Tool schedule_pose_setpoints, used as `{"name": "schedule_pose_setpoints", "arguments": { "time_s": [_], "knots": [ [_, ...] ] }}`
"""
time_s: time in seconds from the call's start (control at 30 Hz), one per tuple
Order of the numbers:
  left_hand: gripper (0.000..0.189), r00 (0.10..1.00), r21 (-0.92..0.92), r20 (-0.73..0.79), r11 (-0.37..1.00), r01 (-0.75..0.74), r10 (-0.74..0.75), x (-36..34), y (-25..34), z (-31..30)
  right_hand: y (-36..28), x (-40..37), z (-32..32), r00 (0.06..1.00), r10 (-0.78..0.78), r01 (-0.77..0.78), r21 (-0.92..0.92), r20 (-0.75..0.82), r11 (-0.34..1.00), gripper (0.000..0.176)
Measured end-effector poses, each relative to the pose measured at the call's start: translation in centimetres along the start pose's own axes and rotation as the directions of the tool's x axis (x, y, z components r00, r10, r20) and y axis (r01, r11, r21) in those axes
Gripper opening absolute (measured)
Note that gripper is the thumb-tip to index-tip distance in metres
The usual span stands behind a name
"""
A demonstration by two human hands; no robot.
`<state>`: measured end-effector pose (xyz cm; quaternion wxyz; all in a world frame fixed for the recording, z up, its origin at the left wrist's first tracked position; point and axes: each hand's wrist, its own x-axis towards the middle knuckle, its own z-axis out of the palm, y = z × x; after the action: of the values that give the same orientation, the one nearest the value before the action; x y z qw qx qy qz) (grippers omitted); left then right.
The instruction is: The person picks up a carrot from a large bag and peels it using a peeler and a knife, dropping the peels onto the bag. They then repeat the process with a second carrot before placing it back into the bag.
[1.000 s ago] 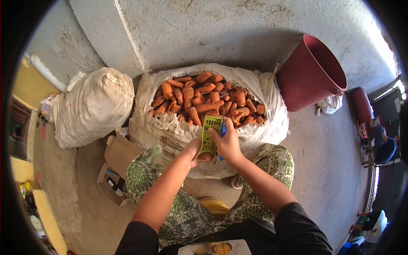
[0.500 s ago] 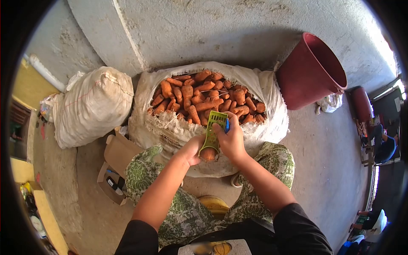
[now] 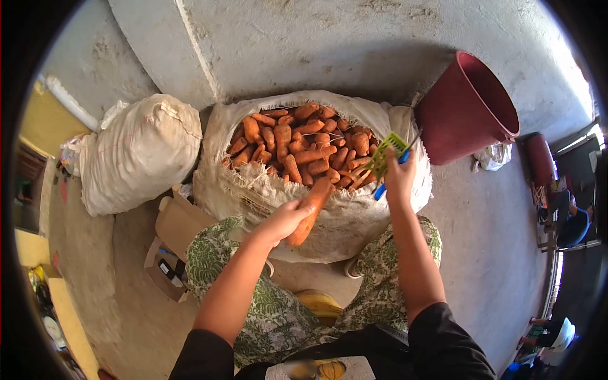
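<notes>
My left hand point(image 3: 285, 221) is wrapped round a large carrot point(image 3: 315, 204), tilted up and away from me in front of the sack's opening. My right hand point(image 3: 400, 177) is raised over the sack's right side, closed on a green perforated peeler point(image 3: 385, 156). A blue-handled tool point(image 3: 380, 191) with a thin dark blade-like end sticks out of the same grip. Just beyond both hands, a white woven sack point(image 3: 253, 206) gapes open, full of loose carrots point(image 3: 297, 142).
A maroon bucket point(image 3: 453, 107) leans at the sack's right, against the wall. On the left stand a closed white sack point(image 3: 142, 158) and an open cardboard box point(image 3: 183, 221). Something yellow point(image 3: 320, 304) sits between my legs. People point(image 3: 560, 332) are at the far right.
My right hand has moved right and up with the peeler, away from the carrot. The carrot is now fully exposed in my left hand, tilted upward.
</notes>
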<state>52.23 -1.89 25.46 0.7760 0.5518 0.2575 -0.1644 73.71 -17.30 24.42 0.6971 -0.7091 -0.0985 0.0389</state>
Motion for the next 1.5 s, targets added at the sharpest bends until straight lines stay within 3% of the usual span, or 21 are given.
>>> {"name": "schedule_pose_setpoints", "arguments": {
  "time_s": [0.07, 0.1, 0.13, 0.2, 0.27, 0.33, 0.4, 0.47, 0.6, 0.67, 0.7, 0.77, 1.07, 1.1, 1.17, 1.23, 1.27, 1.37, 1.4, 1.47, 1.5],
  "knots": [
    [0.052, 0.976, 0.211, -0.208, 0.977, -0.026, 0.071, 1.2, -0.6, -0.1, -1.6, -3.0, 2.2, 0.985, 0.142, -0.143, 0.006, 0.095, 0.990, 0.027],
    [0.050, 0.974, 0.145, -0.205, 0.987, -0.064, 0.094, 2.1, -1.3, -0.5, -2.4, -4.6, 3.2, 0.966, 0.179, -0.184, 0.012, 0.185, 0.983, 0.027],
    [0.050, 0.974, 0.148, -0.204, 0.987, -0.065, 0.095, 2.0, -1.2, -0.6, -3.0, -5.8, 4.0, 0.977, 0.086, -0.067, -0.103, 0.195, 0.992, 0.027],
    [0.045, 0.991, -0.230, -0.069, 0.964, -0.131, 0.118, 1.5, -0.7, -0.7, -1.8, -6.8, 4.9, 0.956, -0.167, 0.213, -0.177, 0.242, 0.961, 0.026],
    [0.039, 0.998, -0.277, -0.018, 0.959, -0.059, 0.056, 0.6, 0.4, -1.1, -1.7, -6.4, 4.8, 0.974, -0.080, 0.105, -0.110, 0.210, 0.988, 0.025],
    [0.034, 0.996, -0.565, 0.055, 0.825, -0.026, 0.069, 0.6, 0.5, -1.4, -2.4, -6.2, 4.8, 0.982, 0.011, -0.004, -0.040, 0.189, 0.999, 0.023],
    [0.034, 0.992, -0.583, 0.062, 0.811, -0.054, 0.110, 0.4, 0.8, -0.7, -3.1, -6.1, 4.5, 0.975, 0.129, -0.151, 0.111, 0.183, 0.982, 0.020],
    [0.035, 0.983, -0.578, 0.095, 0.813, -0.072, 0.155, 0.4, 1.0, -0.1, -3.5, -6.5, 4.6, 0.969, 0.162, -0.185, 0.114, 0.185, 0.976, 0.019],
    [0.035, 0.959, -0.643, 0.226, 0.766, 0.015, 0.171, 1.7, 0.0, 0.1, -4.1, -8.7, 5.8, 0.967, 0.109, -0.147, 0.156, 0.230, 0.977, 0.020],
    [0.034, 0.980, -0.689, 0.136, 0.724, -0.010, 0.143, 1.7, 0.3, 1.4, -4.2, -10.0, 6.6, 0.974, 0.043, -0.087, 0.193, 0.223, 0.977, 0.022],
    [0.033, 0.982, -0.707, 0.129, 0.707, -0.009, 0.141, 2.1, 0.2, 1.6, -4.0, -10.1, 6.6, 0.976, -0.039, 0.037, 0.013, 0.213, 0.999, 0.023],
    [0.032, 0.989, -0.737, 0.110, 0.676, 0.014, 0.099, 2.4, 0.2, 1.7, -4.0, -10.4, 6.5, 0.973, -0.060, 0.058, 0.017, 0.224, 0.998, 0.023],
    [0.035, 0.995, -0.747, 0.098, 0.661, 0.066, 0.011, 1.6, 0.8, 2.0, -4.1, -10.4, 6.3, 0.971, -0.145, 0.163, -0.082, 0.190, 0.983, 0.025],
    [0.035, 0.995, -0.746, 0.100, 0.662, 0.067, 0.011, 1.7, 0.6, 1.9, -4.4, -10.2, 6.1, 0.975, -0.128, 0.161, -0.182, 0.180, 0.970, 0.025],
    [0.039, 0.953, -0.695, 0.263, 0.714, 0.078, 0.152, 1.7, -0.1, 1.2, -4.3, -9.3, 5.6, 0.979, -0.170, 0.196, -0.291, 0.114, 0.936, 0.025],
    [0.042, 0.935, -0.631, 0.340, 0.762, 0.146, 0.102, 1.0, -0.2, 1.0, -1.5, -5.9, 4.8, 0.969, -0.245, 0.227, -0.262, -0.037, 0.938, 0.024],
    [0.044, 0.911, -0.558, 0.410, 0.803, 0.210, 0.048, 0.7, -0.3, 0.9, -1.3, -3.7, 3.5, 0.974, -0.205, 0.157, -0.361, -0.099, 0.919, 0.024],
    [0.047, 0.892, -0.475, 0.451, 0.856, 0.203, 0.038, -0.6, -0.1, 0.6, -3.3, 0.0, 1.3, 0.938, -0.068, 0.035, -0.103, -0.341, 0.994, 0.020],
    [0.047, 0.896, -0.440, 0.443, 0.878, 0.185, 0.033, -1.0, 0.0, 0.6, -3.8, 0.9, 0.2, 0.943, 0.025, -0.062, -0.100, -0.332, 0.993, 0.018],
    [0.046, 0.895, -0.498, 0.439, 0.851, 0.168, 0.080, -0.4, -0.3, 0.5, -3.1, 0.4, 0.3, 0.956, 0.060, -0.031, 0.103, -0.288, 0.994, 0.018],
    [0.043, 0.938, -0.518, 0.345, 0.842, 0.150, 0.046, -0.1, -0.3, 0.5, -3.1, -0.7, 1.0, 0.977, 0.049, -0.034, 0.074, -0.208, 0.997, 0.016]
  ]
}}
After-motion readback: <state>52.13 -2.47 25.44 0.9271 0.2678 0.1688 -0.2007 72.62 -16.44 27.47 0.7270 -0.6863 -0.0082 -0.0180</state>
